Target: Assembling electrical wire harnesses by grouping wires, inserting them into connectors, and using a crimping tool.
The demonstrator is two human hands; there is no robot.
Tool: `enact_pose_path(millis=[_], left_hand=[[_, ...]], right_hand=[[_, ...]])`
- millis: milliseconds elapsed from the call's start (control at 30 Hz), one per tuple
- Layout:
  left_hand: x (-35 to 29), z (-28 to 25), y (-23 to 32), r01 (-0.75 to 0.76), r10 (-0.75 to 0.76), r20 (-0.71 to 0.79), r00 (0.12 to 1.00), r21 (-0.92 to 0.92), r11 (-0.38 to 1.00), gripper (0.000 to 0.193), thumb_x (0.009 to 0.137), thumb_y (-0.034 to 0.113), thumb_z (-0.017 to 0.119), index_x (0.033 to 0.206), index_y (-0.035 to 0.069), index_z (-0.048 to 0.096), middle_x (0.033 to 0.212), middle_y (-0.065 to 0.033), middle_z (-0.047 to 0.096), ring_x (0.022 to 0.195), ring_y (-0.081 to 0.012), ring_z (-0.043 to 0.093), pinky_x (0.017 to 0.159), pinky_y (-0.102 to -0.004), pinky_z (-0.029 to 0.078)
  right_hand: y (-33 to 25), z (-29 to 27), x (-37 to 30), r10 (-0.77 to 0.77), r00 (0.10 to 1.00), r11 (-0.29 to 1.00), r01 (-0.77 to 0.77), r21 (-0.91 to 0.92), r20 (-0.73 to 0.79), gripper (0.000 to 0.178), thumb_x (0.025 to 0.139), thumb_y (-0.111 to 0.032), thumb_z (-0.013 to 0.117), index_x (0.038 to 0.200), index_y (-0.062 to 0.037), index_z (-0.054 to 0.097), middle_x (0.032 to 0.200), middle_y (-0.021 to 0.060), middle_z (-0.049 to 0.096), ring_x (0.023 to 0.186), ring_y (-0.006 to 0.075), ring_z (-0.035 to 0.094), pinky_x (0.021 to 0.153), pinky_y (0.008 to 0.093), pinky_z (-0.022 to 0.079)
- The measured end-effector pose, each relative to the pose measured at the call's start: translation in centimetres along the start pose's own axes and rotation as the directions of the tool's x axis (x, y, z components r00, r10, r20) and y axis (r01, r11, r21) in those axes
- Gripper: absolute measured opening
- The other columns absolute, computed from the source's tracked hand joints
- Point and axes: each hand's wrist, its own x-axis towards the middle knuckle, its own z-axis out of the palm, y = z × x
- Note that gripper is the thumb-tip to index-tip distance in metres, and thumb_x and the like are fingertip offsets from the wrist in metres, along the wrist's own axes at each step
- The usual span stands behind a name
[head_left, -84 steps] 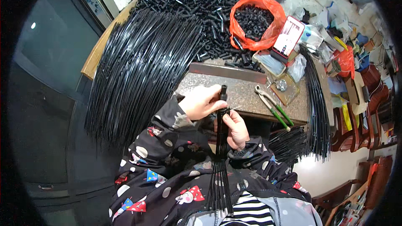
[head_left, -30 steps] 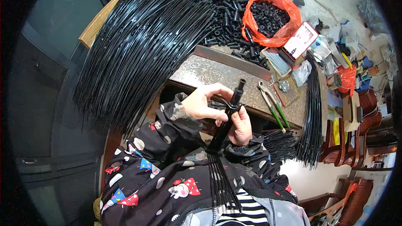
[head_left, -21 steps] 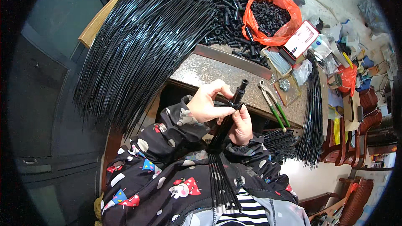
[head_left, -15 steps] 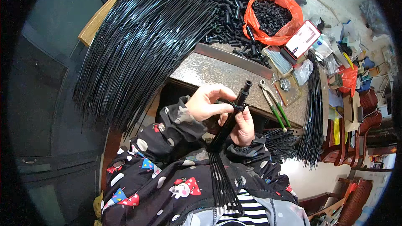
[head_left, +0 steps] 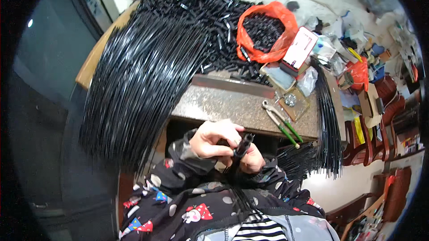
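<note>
In front of my body I hold a black umbrella-like frame (head_left: 243,146), a short tube with a bundle of thin ribs below it. My left hand (head_left: 212,139) pinches at the tube's collar from the left, thumb and forefinger bent close to it. My right hand (head_left: 253,159) is wrapped round the bundle just beneath, partly hidden behind the tube. The ribs run down toward my striped shirt. Whether a small part sits between my left fingertips I cannot make out.
Long black ribs (head_left: 138,75) overhang the table's left side. Black tubes (head_left: 187,6) are heaped behind. A red bag (head_left: 289,26) holds small black parts. Green-handled pincers (head_left: 280,122), a phone (head_left: 300,49), a silvery pile (head_left: 290,100) and a metal bar (head_left: 232,84) lie on the table (head_left: 210,102).
The view has shifted, so the table sits lower in it. My hands and the tube are lower, and the tube's end now points more toward me. Both hands keep their hold.
</note>
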Motion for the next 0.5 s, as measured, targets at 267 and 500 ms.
enact_pose_path(millis=[267,500], left_hand=[[0.0,0.6,-2.4,-0.038,0.172,0.248,0.953,-0.468,0.883,0.007,0.064,-0.004,0.065,0.070,-0.001,0.062,0.073,-0.0114,0.059,0.077,-0.0233,0.056,0.094,-0.0442,0.033],[1.4,1.1,0.5,0.234,-0.272,-0.199,0.941,-0.195,0.952,0.089,0.055,0.016,0.077,0.128,0.003,0.030,0.124,-0.0117,0.040,0.114,-0.0199,0.040,0.096,-0.0357,0.030]], right_hand=[[0.6,-1.8,-1.3,0.140,0.973,0.989,-0.129,-0.071,0.182,0.019,0.078,-0.004,0.055,0.097,-0.0018,0.055,0.086,0.0028,0.058,0.078,0.0118,0.054,0.071,0.0265,0.041],[-0.6,1.4,2.1,-0.616,0.671,0.773,0.415,-0.479,-0.412,0.019,0.083,-0.004,0.052,0.101,0.0005,0.050,0.090,0.0042,0.055,0.078,0.0099,0.051,0.073,0.0236,0.041]])
